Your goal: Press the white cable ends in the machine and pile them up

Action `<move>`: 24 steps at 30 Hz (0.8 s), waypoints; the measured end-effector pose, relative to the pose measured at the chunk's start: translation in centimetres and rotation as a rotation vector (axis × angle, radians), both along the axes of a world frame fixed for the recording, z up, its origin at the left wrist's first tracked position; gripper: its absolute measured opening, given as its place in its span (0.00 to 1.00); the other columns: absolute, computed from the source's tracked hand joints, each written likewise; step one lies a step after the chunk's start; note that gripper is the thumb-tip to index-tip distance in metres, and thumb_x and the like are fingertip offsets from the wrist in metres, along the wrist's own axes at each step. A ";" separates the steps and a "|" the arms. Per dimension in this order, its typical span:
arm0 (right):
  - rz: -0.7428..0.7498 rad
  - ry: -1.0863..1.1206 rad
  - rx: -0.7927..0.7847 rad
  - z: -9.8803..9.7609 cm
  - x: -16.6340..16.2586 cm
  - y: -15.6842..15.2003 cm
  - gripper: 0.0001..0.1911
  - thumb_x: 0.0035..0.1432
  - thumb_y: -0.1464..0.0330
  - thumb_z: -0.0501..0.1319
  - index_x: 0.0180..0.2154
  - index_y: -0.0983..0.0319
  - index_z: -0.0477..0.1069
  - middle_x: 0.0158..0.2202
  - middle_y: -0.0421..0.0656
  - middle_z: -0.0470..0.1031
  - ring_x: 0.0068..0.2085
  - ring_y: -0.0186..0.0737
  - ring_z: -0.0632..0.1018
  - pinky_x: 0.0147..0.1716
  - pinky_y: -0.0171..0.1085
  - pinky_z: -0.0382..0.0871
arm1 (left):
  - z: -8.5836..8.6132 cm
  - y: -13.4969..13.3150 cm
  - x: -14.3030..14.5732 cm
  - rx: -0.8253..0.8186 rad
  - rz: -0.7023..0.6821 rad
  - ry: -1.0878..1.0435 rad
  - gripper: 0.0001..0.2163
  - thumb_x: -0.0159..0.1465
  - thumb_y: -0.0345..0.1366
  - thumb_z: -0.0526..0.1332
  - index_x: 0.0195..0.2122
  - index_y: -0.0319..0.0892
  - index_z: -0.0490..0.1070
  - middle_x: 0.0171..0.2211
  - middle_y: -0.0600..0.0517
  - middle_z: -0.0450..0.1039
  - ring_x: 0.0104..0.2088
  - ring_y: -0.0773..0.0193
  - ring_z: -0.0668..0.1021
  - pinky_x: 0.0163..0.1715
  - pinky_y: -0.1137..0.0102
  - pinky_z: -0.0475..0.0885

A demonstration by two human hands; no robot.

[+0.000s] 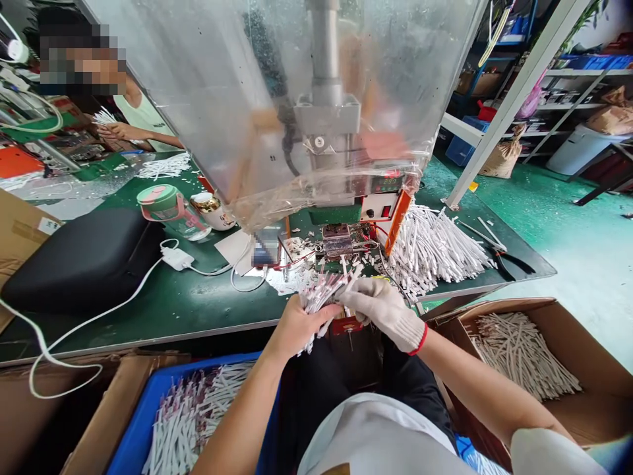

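My left hand (295, 324) is bare and wrapped round a bundle of thin white strips (321, 293), some with reddish ends. In a white knit glove with a red cuff, my right hand (386, 309) has its fingers pinched together at the right side of the bundle. A white strip pokes out by its fingertips; the grip itself is partly hidden. Just beyond both hands is a small metal fixture (337, 241) at the base of a press machine (329, 112), with white scraps around it.
A transparent cover hangs before the press. Loose white strips (435, 251) and pliers (509, 258) lie at right. A carton (588, 356) and blue bin (123, 429) hold more strips. A black case (84, 260), cable and jug (171, 211) occupy the left; another person sits beyond.
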State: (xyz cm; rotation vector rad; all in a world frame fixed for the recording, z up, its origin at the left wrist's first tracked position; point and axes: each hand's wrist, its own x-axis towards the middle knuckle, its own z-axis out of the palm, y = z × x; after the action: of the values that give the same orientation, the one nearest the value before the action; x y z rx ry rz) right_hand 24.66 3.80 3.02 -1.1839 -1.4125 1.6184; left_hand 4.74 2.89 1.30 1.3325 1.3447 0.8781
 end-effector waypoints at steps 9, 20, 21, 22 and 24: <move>-0.310 0.414 -0.297 -1.4 5.1 -1.1 0.20 0.55 0.55 0.69 0.40 0.61 0.71 0.26 0.40 0.77 0.15 0.29 0.70 0.11 0.26 0.62 | -2.3 3.8 3.0 0.039 0.134 0.324 0.18 0.63 0.50 0.61 0.29 0.40 0.80 0.20 0.50 0.74 0.20 0.61 0.72 0.23 0.69 0.61; -0.211 0.042 -0.129 -3.5 1.9 2.2 0.17 0.58 0.54 0.63 0.28 0.60 0.65 0.15 0.35 0.67 0.13 0.30 0.66 0.10 0.28 0.58 | -0.4 2.7 0.7 -0.184 0.037 -0.090 0.14 0.61 0.46 0.63 0.29 0.40 0.75 0.16 0.54 0.70 0.14 0.69 0.64 0.16 0.73 0.57; -0.203 0.019 -0.124 -3.6 1.4 2.8 0.16 0.58 0.55 0.62 0.28 0.60 0.64 0.15 0.35 0.67 0.13 0.30 0.66 0.10 0.28 0.58 | -0.2 2.0 -0.2 -0.182 0.038 -0.115 0.15 0.61 0.47 0.64 0.29 0.39 0.75 0.16 0.54 0.70 0.15 0.70 0.64 0.16 0.74 0.57; -0.200 0.002 -0.122 -3.6 0.8 3.4 0.16 0.58 0.56 0.62 0.28 0.59 0.64 0.14 0.34 0.66 0.13 0.30 0.66 0.10 0.28 0.58 | -0.1 1.2 -1.0 -0.178 0.053 -0.133 0.15 0.60 0.48 0.65 0.28 0.39 0.75 0.16 0.54 0.69 0.15 0.70 0.63 0.16 0.74 0.57; -0.206 -0.009 -0.116 -3.9 -0.1 4.4 0.15 0.57 0.58 0.62 0.27 0.59 0.62 0.14 0.34 0.65 0.13 0.30 0.66 0.11 0.28 0.58 | -0.4 -0.6 -2.5 -0.178 0.109 -0.155 0.17 0.59 0.50 0.66 0.28 0.39 0.75 0.16 0.54 0.69 0.15 0.71 0.63 0.16 0.75 0.57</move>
State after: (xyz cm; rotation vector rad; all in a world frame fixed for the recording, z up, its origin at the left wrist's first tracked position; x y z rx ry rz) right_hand 24.53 8.15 -0.90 -1.3576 -1.1732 1.5686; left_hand 2.27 2.25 0.95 1.0418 1.3501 0.8947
